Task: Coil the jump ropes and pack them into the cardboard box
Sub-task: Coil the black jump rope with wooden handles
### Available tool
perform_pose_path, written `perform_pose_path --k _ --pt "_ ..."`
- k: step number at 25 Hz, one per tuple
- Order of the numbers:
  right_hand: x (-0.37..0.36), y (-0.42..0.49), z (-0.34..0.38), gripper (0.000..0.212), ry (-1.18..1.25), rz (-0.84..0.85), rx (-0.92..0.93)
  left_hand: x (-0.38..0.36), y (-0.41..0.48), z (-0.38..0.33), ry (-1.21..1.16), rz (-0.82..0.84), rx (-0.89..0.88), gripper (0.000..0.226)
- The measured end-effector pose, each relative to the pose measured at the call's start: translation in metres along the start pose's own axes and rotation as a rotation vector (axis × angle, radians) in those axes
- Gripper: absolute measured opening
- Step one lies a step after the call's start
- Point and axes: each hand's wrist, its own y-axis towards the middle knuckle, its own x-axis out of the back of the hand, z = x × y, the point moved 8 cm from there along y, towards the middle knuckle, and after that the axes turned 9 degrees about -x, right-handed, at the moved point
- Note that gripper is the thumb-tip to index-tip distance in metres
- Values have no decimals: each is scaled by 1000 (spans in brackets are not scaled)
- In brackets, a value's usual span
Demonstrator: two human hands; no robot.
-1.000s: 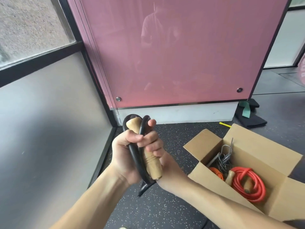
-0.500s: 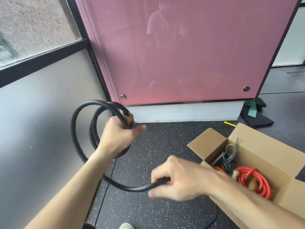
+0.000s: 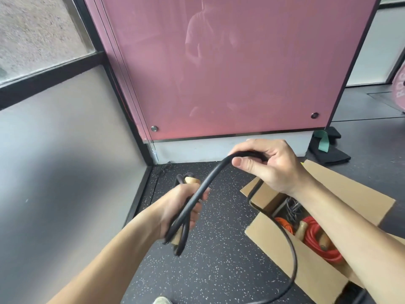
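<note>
Speckled dark floor (image 3: 219, 270) beneath: left grip (image 3: 182, 209) clamps coils and wooden handle (image 3: 191, 180) of the thick black jump rope (image 3: 213, 174); right grip (image 3: 269, 165) pinches its seemingly pliant slack.

1 wide-angle camera sits on the person's head and faces forward and down. It is near both forearms, which enter from the bottom edge: left hand (image 3: 182, 207) at centre, right hand (image 3: 269, 163) higher, rope (image 3: 213, 174) between them. The floor (image 3: 219, 260) and box (image 3: 317, 279) lie below; a pink panel (image 3: 219, 73) stands ahead.
</note>
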Motion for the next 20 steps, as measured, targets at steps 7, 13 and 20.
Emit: perform_pose_path --k 7,13,20 --pt "-6 5 -16 26 -112 -98 -79 -62 -19 -14 -222 510 -113 54" --pt "-63 -2 -62 75 228 8 -448 -78 -33 -54 -526 706 -371 19" --pt "-161 -69 -82 66 155 424 -817 26 -18 -86 -734 -225 -704 29"
